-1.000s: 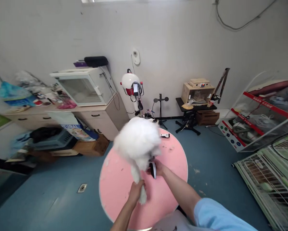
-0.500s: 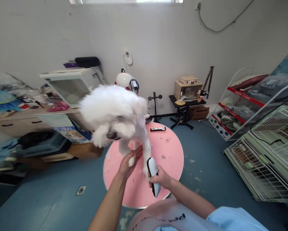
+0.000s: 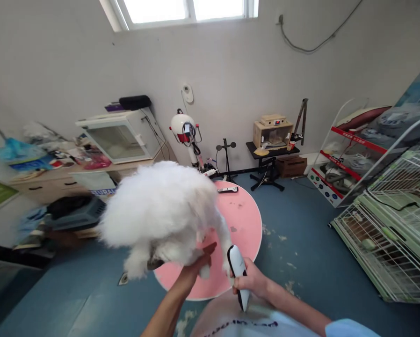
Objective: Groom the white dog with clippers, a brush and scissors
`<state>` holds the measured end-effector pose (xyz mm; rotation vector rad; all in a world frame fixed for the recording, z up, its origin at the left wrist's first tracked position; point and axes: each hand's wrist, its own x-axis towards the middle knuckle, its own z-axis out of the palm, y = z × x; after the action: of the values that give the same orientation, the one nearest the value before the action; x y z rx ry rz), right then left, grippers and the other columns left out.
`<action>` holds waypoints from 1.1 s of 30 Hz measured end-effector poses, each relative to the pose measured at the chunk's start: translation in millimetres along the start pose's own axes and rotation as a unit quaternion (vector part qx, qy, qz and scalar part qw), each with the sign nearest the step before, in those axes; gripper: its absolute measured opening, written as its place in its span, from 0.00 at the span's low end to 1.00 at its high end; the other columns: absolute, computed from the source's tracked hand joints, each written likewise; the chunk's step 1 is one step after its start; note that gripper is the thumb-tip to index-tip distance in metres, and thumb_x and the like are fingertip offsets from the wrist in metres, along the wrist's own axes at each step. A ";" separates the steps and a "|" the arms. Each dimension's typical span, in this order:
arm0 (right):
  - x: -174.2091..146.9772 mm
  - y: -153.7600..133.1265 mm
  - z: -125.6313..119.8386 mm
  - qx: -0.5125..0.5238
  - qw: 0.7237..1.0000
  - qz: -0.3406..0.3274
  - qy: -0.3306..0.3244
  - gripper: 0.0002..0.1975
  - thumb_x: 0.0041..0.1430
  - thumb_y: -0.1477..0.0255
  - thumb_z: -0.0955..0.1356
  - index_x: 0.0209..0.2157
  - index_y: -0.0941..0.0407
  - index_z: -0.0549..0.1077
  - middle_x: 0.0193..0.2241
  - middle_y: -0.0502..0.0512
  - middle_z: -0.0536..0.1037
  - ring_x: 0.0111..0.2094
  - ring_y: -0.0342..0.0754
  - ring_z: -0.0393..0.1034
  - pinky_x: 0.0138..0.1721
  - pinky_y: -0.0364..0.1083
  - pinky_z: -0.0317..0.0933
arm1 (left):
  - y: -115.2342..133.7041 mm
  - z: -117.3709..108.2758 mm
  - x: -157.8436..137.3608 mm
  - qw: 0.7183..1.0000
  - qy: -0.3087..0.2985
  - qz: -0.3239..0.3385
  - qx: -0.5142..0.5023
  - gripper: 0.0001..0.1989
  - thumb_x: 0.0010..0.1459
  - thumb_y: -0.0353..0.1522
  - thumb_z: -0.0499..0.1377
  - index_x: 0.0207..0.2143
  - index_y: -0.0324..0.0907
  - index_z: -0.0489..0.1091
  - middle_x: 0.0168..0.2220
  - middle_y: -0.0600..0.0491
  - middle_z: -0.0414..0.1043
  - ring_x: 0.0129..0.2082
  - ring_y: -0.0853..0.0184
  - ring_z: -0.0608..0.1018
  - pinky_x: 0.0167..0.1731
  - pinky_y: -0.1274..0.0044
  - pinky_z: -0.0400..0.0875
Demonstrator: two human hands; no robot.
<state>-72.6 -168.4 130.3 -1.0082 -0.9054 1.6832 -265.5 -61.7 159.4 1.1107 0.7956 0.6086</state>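
A fluffy white dog stands on a round pink table, its head lowered to the left. My left hand is under its muzzle, around one front leg, whose paw hangs below my fingers; the dog's head partly hides the grip. My right hand is wrapped round a white and black hair clipper, held upright with its head up, beside the dog's other front leg. A second clipper lies near the table's far edge.
Behind the table stand a white and red dryer and a black stand. A cluttered counter with a white cabinet is at left. A shelf rack and a wire cage stand at right.
The view has tilted up, and the dog sits lower in it. Its head has dropped over my left hand. The clipper in my right hand appears slightly lower and farther right.
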 end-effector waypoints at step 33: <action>39.2 48.3 -106.3 0.211 0.973 0.043 -0.078 0.28 0.47 0.48 0.74 0.39 0.56 0.73 0.47 0.65 0.79 0.45 0.57 0.77 0.46 0.55 0.68 | 226.3 102.3 4.9 0.856 -0.080 0.508 0.056 0.21 0.63 0.32 0.57 0.24 0.43 0.45 0.34 0.58 0.69 0.26 0.77 0.71 0.28 0.81 0.70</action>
<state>-0.6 -131.9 37.3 -0.6407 -0.5694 1.9441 -188.9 -37.0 394.3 1.6517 0.0247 1.3334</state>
